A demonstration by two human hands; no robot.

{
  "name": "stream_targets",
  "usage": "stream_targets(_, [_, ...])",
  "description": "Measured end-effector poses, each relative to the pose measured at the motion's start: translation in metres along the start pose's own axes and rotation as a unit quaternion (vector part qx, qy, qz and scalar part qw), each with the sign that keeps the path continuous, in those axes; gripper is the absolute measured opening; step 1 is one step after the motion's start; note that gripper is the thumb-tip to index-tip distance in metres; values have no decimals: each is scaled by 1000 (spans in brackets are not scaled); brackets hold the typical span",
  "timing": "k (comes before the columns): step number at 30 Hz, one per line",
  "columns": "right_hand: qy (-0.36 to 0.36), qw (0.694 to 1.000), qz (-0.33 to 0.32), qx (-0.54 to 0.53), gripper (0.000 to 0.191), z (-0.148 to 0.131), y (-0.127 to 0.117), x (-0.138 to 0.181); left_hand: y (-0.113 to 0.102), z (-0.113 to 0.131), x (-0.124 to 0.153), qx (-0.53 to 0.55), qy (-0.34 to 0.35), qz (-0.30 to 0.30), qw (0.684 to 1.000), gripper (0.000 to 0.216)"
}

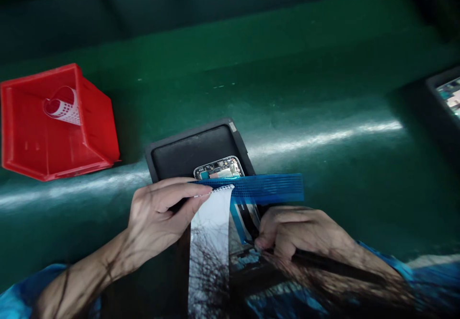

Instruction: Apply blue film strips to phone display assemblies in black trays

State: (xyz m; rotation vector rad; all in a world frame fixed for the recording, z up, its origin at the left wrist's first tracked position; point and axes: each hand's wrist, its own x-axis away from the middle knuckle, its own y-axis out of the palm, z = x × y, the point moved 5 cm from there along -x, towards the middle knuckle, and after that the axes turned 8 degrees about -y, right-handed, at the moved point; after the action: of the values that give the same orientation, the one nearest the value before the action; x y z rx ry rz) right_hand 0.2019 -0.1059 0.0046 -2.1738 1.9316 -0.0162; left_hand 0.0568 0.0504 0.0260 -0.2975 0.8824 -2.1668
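Observation:
My left hand [165,209] pinches the upper end of a long white strip [210,242] with a dotted edge. A translucent blue film strip [269,187] lies crosswise just behind that end, and its left end meets my fingertips. Beneath the strips is an opened phone-like device [220,169] with its circuit board exposed, its middle mostly covered. It sits on a black tray [190,149]. My right hand [305,233] is closed around a slim dark stick-like tool [334,264], whose tip is near the device's right edge; the tool's exact kind is unclear.
A red bin [97,127] with a curled white dotted strip [64,110] inside stands at the left on the green work surface [305,84]. At the right edge is part of another dark tray [433,89] holding a device. Dark hair-like strands blur the lower foreground.

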Motion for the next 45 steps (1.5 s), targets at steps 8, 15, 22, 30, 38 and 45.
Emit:
stream_targets(8, [-19, 1000, 10, -21, 28, 2, 3, 0, 0, 0, 0, -15, 10, 5, 1000, 6])
stream_targets(15, [-3, 999, 39, -32, 29, 2, 0, 1, 1, -1, 1, 2, 1, -11, 1000, 7])
stream_targets(22, [60, 985, 132, -91, 25, 10, -6, 2, 0, -3, 3, 59, -18, -27, 998, 7])
stream_targets(30, [77, 960, 239, -125, 25, -21, -20, -29, 0, -6, 5, 129, -45, -19, 990, 4])
stream_targets(38, [49, 969, 242, -14, 24, -31, -20, -65, 0, -7, 3, 204, -103, -57, 972, 2])
stream_targets(45, [64, 968, 242, -13, 25, -23, -20, -61, -1, -8, 1, 244, -145, -81, 956, 5])
